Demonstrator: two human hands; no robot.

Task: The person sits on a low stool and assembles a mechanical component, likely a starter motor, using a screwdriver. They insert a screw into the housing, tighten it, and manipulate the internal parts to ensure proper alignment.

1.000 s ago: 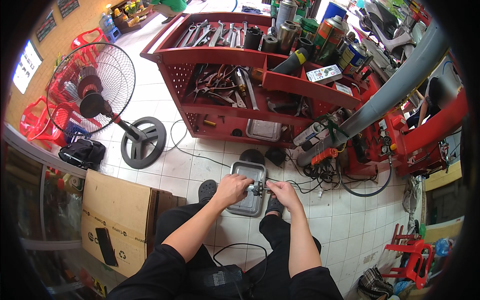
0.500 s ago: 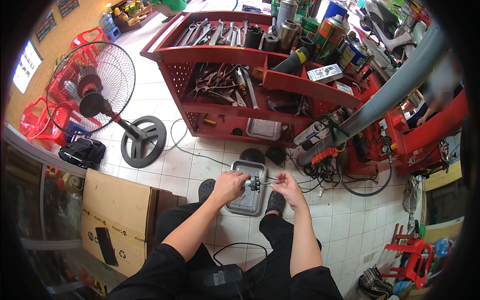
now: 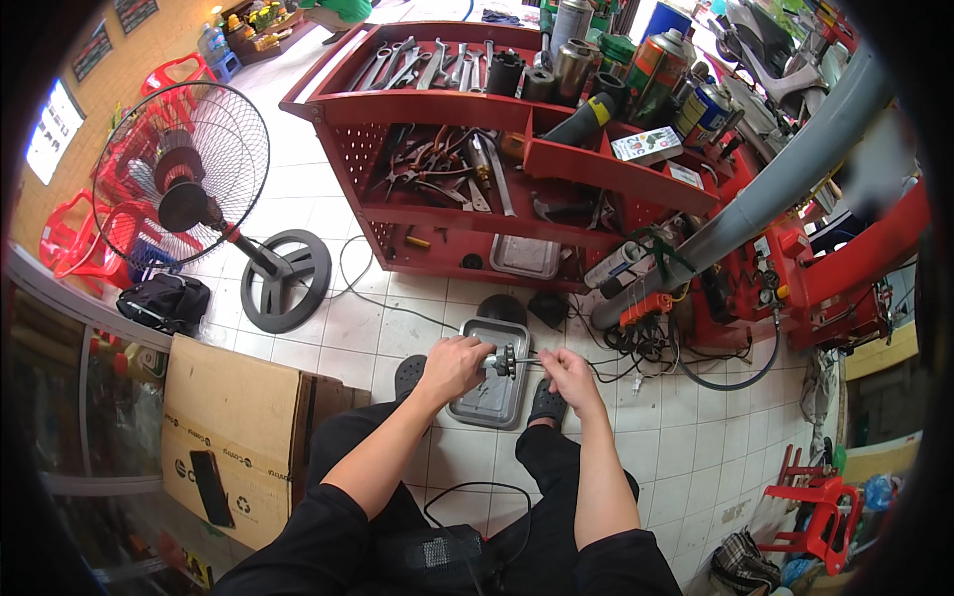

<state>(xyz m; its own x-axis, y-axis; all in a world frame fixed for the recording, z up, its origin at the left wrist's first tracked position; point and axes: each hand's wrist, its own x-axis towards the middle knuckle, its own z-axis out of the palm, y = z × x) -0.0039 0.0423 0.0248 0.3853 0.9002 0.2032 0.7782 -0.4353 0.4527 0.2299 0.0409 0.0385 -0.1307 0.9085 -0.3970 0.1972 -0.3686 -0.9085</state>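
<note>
My left hand (image 3: 459, 370) is wrapped round a small grey metal part (image 3: 505, 362) with a dark notched end that points right. Between thumb and fingers my right hand (image 3: 569, 377) pinches a thin metal rod (image 3: 528, 362), which meets that end of the part; whether it is a tool or a piece of the part, I cannot tell. Both hands are above a grey metal tray (image 3: 519, 397) on the floor between my feet. Some small dark pieces appear to lie in the tray, too small to name.
A red tool trolley (image 3: 447, 223) with wrenches, pliers and spray cans stands ahead. Left are a standing fan (image 3: 182, 179) and a cardboard box (image 3: 234, 427) with a phone (image 3: 211, 487) on it. A grey post (image 3: 740, 209) slants at right, near cables (image 3: 641, 343).
My right hand has turned, and its fingers, raised and spread earlier, are now folded closer round the rod. My left hand and the metal part stay in almost the same place.
</note>
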